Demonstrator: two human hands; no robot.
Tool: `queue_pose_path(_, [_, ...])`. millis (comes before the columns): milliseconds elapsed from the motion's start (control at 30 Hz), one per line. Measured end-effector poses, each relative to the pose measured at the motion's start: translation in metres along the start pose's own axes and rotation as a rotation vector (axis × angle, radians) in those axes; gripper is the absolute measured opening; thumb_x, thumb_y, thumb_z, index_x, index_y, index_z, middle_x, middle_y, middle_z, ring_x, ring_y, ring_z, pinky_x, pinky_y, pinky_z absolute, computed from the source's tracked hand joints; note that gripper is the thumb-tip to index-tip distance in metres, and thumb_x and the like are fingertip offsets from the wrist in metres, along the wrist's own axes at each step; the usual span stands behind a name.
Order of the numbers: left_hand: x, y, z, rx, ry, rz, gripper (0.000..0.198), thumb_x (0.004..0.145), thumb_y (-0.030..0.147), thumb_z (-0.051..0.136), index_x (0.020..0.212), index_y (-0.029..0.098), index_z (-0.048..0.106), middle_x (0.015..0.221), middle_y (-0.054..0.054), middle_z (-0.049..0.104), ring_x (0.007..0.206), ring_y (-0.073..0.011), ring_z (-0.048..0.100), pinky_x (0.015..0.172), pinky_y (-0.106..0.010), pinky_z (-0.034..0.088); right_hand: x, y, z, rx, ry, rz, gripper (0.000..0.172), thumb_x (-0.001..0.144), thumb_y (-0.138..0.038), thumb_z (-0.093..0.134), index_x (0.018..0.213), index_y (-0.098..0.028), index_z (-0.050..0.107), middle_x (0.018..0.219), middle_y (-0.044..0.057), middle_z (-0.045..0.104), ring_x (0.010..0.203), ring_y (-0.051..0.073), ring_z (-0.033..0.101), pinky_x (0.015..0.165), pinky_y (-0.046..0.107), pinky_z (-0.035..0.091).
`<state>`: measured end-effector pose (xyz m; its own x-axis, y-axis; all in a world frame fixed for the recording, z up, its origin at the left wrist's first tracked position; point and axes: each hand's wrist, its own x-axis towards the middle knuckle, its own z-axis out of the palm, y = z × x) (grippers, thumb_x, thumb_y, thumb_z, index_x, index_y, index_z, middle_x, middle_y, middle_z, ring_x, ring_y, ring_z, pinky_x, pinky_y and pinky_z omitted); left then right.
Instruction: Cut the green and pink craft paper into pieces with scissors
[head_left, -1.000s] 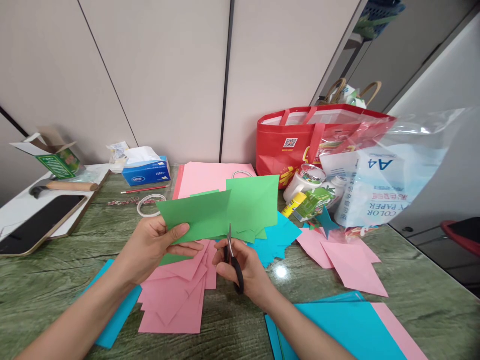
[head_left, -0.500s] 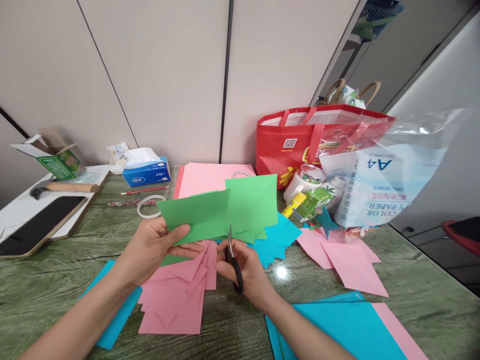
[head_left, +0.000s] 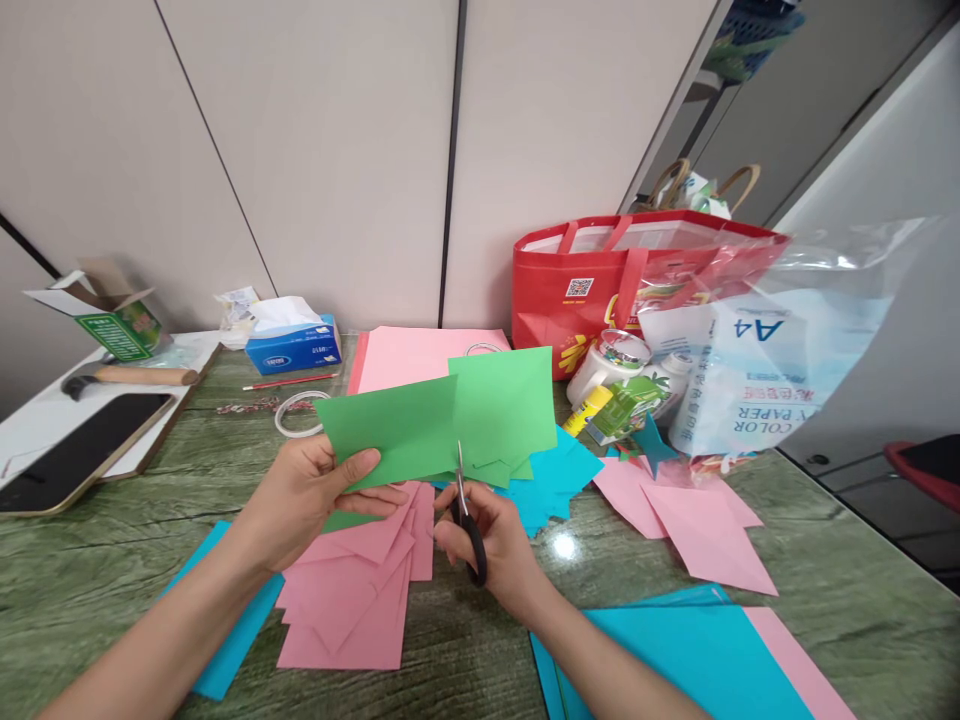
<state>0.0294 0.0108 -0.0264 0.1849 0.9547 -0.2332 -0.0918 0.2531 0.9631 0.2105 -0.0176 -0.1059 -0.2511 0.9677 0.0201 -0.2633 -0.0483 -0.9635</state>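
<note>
A sheet of green paper (head_left: 397,430) is pinched at its lower left between the thumb and fingers of my left hand (head_left: 319,490). My right hand (head_left: 487,535) is closed round the black handles of a pair of scissors (head_left: 471,540), whose blades point up at the paper's lower edge. Right of the blades the green paper spreads as a second panel (head_left: 510,405); whether a strip still joins the two parts is hard to see. Below my left hand lie several overlapping pink paper pieces (head_left: 352,610). Blue paper pieces (head_left: 555,475) lie behind my right hand.
Along the back stand a tissue box (head_left: 292,345), a red bag (head_left: 570,300) and a plastic pack of A4 colour paper (head_left: 765,370). A glue stick (head_left: 587,411) is near the bag. Left are a hammer (head_left: 142,375) and phone (head_left: 82,450). Blue sheets (head_left: 675,660) lie at front right.
The scissors' blades have shifted very slightly up and left along the green paper. My left hand and the things on the table look the same.
</note>
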Motion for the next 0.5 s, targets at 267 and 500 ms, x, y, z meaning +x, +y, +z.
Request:
queue_pose_path(267, [-0.0006, 0.0011, 0.0001, -0.012, -0.015, -0.006, 0.019, 0.064, 0.028, 0.073, 0.077, 0.015, 0.067, 0.07, -0.003, 0.074, 0.061, -0.0207, 0.069, 0.057, -0.03, 0.06, 0.0027, 0.0022, 0.0007, -0.036, 0.045, 0.026, 0.033, 0.062, -0.041, 0.071, 0.073, -0.015, 0.054, 0.044, -0.008, 0.046, 0.034, 0.004, 0.038, 0.035, 0.016, 0.027])
queue_pose_path(500, [-0.0004, -0.0005, 0.0013, -0.015, -0.015, -0.029, 0.019, 0.064, 0.027, 0.073, 0.076, 0.014, 0.068, 0.069, -0.004, 0.074, 0.061, -0.0193, 0.069, 0.057, -0.027, 0.059, 0.0008, 0.0004, 0.002, -0.019, 0.044, 0.03, 0.031, 0.064, -0.04, 0.071, 0.073, -0.016, 0.053, 0.044, -0.008, 0.048, 0.035, 0.005, 0.041, 0.036, 0.017, 0.03])
